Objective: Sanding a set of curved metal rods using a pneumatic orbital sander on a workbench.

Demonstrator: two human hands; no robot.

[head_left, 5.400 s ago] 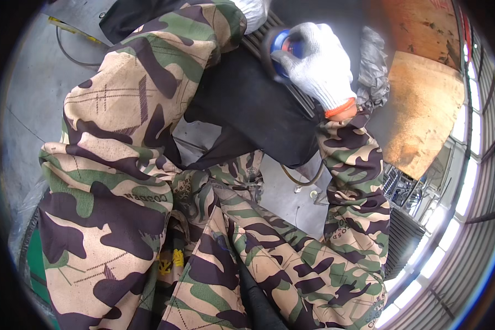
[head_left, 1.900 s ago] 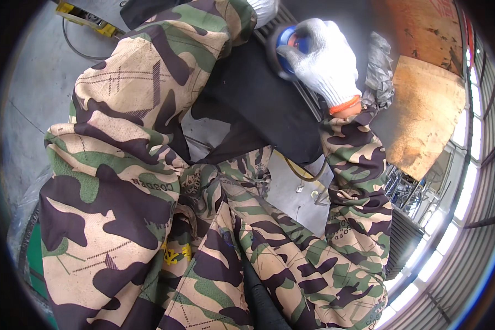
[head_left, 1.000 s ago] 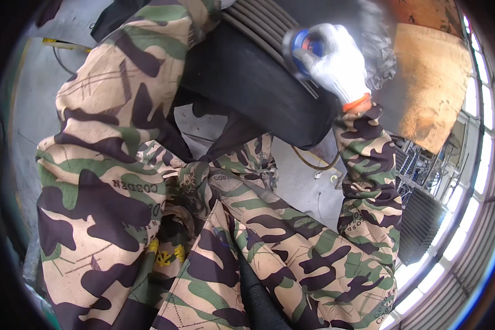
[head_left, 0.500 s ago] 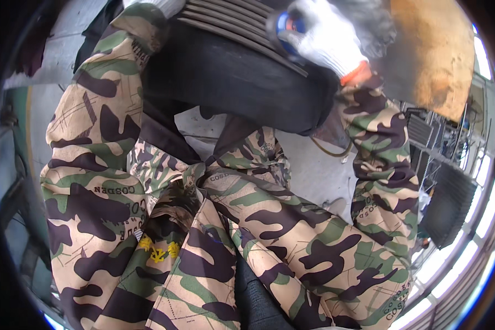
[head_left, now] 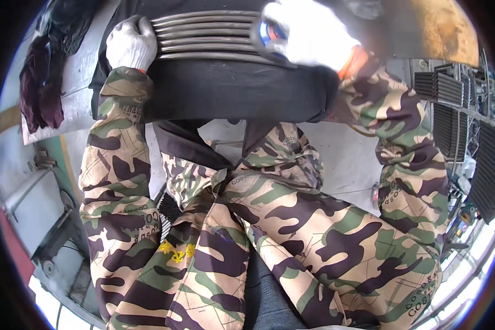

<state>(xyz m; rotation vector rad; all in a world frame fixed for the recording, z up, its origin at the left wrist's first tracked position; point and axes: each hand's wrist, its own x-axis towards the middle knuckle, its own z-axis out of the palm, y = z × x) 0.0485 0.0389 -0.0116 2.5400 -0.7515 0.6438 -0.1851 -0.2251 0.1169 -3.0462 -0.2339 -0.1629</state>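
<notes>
Several grey metal bars (head_left: pixel 209 40) lie side by side across a black cloth (head_left: pixel 231 91) on the bench in front of me. My left hand (head_left: pixel 131 44), in a white knit glove, is closed over their left ends. Toward their right side, my right hand (head_left: pixel 313 36) wears a white glove with an orange cuff and is smeared by motion. It grips a round blue-and-red tool (head_left: pixel 271 36), whose dark rim rests against or just over the bars. The glove hides most of the tool, so its exact kind is unclear.
Dark garments (head_left: pixel 41 82) hang over the bench's left edge. A brown, dark-stained board (head_left: pixel 451 30) stands at the far right. Beyond my right arm, racks (head_left: pixel 451 88) hold stacked dark bars. My camouflage-covered legs are below the bench edge.
The view has shifted and turned, bringing my whole left glove and more of the bench's left side into sight. My right hand still holds the round tool over the bars' right part.
</notes>
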